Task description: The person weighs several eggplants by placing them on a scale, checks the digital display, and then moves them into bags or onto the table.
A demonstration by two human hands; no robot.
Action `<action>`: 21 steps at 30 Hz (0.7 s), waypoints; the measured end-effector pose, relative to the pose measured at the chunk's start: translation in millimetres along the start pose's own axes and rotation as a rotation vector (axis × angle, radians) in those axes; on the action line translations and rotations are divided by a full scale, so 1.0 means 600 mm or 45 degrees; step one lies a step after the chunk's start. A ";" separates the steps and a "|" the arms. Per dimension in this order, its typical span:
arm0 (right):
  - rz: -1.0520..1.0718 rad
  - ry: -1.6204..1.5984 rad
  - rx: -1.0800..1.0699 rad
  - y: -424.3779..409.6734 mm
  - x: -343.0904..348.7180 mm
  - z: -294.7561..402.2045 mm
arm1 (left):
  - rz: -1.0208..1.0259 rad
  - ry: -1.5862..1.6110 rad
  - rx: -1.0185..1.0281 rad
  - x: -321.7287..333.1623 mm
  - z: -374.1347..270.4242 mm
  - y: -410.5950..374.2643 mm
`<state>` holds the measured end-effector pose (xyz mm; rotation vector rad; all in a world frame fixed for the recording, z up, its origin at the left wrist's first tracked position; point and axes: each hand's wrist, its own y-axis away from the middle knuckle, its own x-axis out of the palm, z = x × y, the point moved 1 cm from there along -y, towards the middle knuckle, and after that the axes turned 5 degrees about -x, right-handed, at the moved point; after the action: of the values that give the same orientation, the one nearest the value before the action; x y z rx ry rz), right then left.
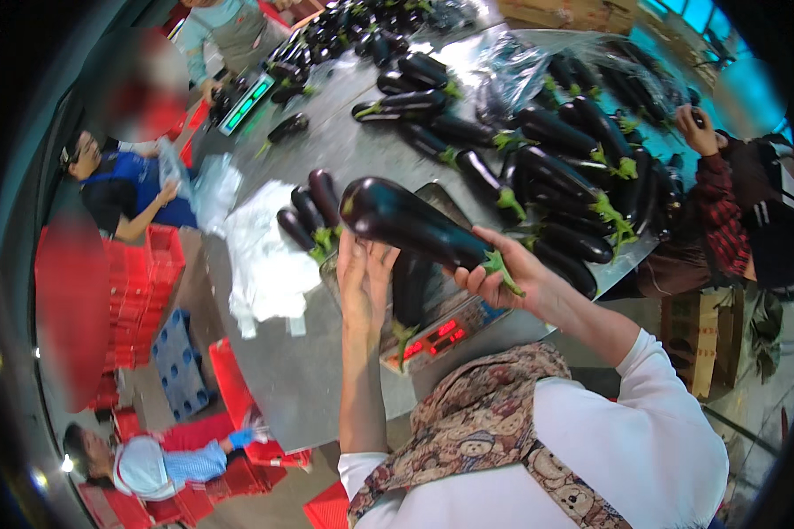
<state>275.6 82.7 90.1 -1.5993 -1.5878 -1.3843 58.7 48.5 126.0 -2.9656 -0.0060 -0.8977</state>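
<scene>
A large, glossy dark-purple eggplant (413, 218) is held in the air, slanting across the front of me. My right hand (503, 271) grips its stem end, with the green calyx showing past the fingers. Under the rounded end, my left hand (364, 274) supports it; the fingertips are hidden behind the fruit. Below, a digital scale (437, 337) with lit red digits carries another eggplant (408, 291), partly covered by the held one. Left of the scale's pan, several smaller eggplants (311, 205) lie side by side.
Many eggplants (569, 178) are heaped on the metal table (291, 390) to the right, beside clear plastic film (513, 73). White plastic bags (264, 251) lie at left. A second scale (246, 104) stands farther off. Red crates (135, 297) are stacked beyond; other people work around the table.
</scene>
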 end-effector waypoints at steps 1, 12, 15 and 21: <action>0.103 -0.143 0.180 -0.013 -0.015 -0.022 | -0.003 0.042 0.009 -0.003 -0.010 0.005; -0.094 0.564 -0.221 -0.058 -0.037 -0.106 | -0.494 -0.160 -0.077 -0.056 0.019 0.074; -0.125 1.032 -0.371 -0.051 -0.027 -0.120 | -0.525 -0.165 -0.090 -0.047 0.032 0.083; -0.123 1.305 -0.532 -0.063 -0.037 -0.125 | -0.298 0.150 -0.190 -0.049 0.065 0.082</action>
<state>221.4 15.1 86.3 -0.7073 -0.7789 -2.1805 56.7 1.2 75.0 -3.0894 -0.3009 -1.1462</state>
